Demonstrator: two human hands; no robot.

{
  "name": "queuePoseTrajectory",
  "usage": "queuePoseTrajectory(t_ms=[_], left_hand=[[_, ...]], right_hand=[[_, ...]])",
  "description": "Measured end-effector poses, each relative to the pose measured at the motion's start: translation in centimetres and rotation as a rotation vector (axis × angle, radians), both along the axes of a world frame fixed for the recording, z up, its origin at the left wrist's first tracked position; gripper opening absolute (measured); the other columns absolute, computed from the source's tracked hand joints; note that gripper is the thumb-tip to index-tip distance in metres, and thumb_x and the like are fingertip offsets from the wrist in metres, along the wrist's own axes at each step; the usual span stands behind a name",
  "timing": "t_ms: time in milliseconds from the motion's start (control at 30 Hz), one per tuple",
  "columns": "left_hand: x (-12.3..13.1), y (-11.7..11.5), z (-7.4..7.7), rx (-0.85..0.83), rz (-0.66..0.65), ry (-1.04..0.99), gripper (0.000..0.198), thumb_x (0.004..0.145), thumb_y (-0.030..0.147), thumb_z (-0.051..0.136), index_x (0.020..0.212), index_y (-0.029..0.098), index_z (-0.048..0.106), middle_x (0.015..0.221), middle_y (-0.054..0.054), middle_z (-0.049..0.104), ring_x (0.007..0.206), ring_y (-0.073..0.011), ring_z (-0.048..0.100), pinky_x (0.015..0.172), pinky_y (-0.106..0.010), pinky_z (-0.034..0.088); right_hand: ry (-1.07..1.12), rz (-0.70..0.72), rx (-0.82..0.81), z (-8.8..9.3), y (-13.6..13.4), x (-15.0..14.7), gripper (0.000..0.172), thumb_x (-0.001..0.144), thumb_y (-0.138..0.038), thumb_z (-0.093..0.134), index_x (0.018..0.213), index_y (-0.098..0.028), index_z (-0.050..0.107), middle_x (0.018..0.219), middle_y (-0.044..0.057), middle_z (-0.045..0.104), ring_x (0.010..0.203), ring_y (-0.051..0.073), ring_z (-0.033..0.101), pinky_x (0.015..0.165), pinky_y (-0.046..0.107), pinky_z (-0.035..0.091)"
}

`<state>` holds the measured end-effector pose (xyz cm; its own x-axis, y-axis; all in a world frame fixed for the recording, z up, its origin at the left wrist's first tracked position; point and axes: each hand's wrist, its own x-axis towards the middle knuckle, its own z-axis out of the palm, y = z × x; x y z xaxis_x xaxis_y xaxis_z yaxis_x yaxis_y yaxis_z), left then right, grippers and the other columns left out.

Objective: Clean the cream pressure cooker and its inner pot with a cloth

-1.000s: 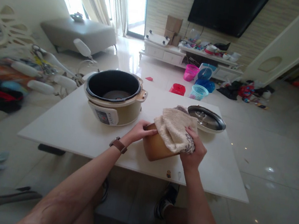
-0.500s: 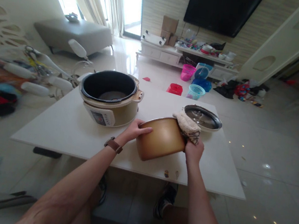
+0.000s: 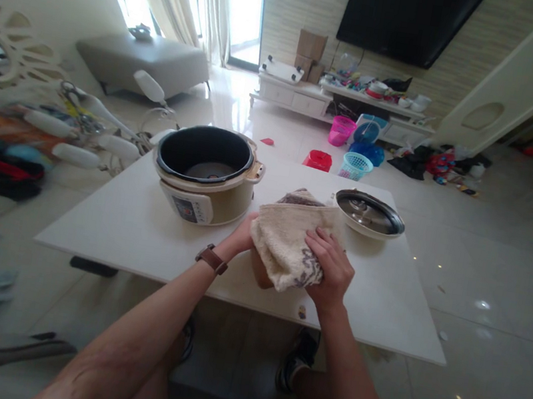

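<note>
A golden-brown inner pot (image 3: 259, 271) is tilted over the near side of the white table, mostly hidden beneath a beige towel (image 3: 286, 233) with a dark pattern along one edge. My left hand (image 3: 243, 233) grips the pot at its left side, its fingertips hidden by the towel. Against the outside of the pot, my right hand (image 3: 332, 269) presses and holds the towel, fingers bent over the fabric. To the left stands the pressure cooker body (image 3: 218, 202), lidless, its dark interior showing. The cooker's lid (image 3: 369, 217) lies inside-up on the right.
The white table (image 3: 139, 237) carries these things; a small sticker-like item (image 3: 302, 312) sits at its near edge. On the floor beyond are a red stool (image 3: 318, 160) and a light blue basket (image 3: 355, 165). Lamp arms (image 3: 118, 146) spread out at the left.
The towel has moved from the pot's right rim across its outer wall, carried left by my right hand. My left hand still grips the pot. The view has shifted slightly.
</note>
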<state>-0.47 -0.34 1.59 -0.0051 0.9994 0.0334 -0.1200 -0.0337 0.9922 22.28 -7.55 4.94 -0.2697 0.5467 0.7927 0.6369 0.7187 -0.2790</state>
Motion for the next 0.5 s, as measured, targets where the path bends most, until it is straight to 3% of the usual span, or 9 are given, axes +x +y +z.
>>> queuePoseTrajectory(t_ms=[133,233,400,500], left_hand=[[-0.2,-0.4,0.0,0.096,-0.174,0.204,0.038,0.065,0.041,0.086,0.055,0.016,0.06,0.057,0.002,0.053,0.062,-0.0128,0.045,0.058,-0.026,0.036],[-0.5,-1.0,0.4,0.076,-0.219,0.295,0.053,0.071,0.057,0.081,0.054,0.017,0.052,0.054,0.004,0.043,0.056,-0.0096,0.037,0.053,-0.025,0.025],[-1.1,-1.3,0.3,0.052,-0.253,0.301,0.06,0.071,0.069,0.078,0.057,0.016,0.054,0.057,0.003,0.044,0.057,-0.01,0.038,0.053,-0.026,0.023],[-1.3,-1.1,-0.1,0.023,-0.265,0.309,0.06,0.069,0.07,0.08,0.058,0.016,0.056,0.059,0.002,0.048,0.058,-0.0109,0.041,0.054,-0.026,0.025]], right_hand=[[0.154,-0.093,-0.061,-0.2,0.6,0.4,0.039,0.09,-0.024,0.061,0.127,-0.023,0.073,0.128,0.009,0.079,0.13,0.028,0.071,0.114,0.045,0.053],[0.29,-0.213,-0.151,-0.6,1.1,1.2,0.04,0.085,-0.023,0.062,0.123,-0.021,0.075,0.126,0.01,0.079,0.121,0.029,0.074,0.106,0.042,0.057],[0.451,-0.414,-0.322,-1.6,2.4,3.0,0.035,0.08,-0.027,0.061,0.11,-0.017,0.078,0.098,0.009,0.082,0.091,0.026,0.075,0.084,0.035,0.056],[0.549,-0.528,-0.464,-2.8,3.4,4.3,0.034,0.079,-0.033,0.061,0.102,-0.016,0.079,0.092,0.009,0.08,0.086,0.026,0.07,0.08,0.035,0.052]])
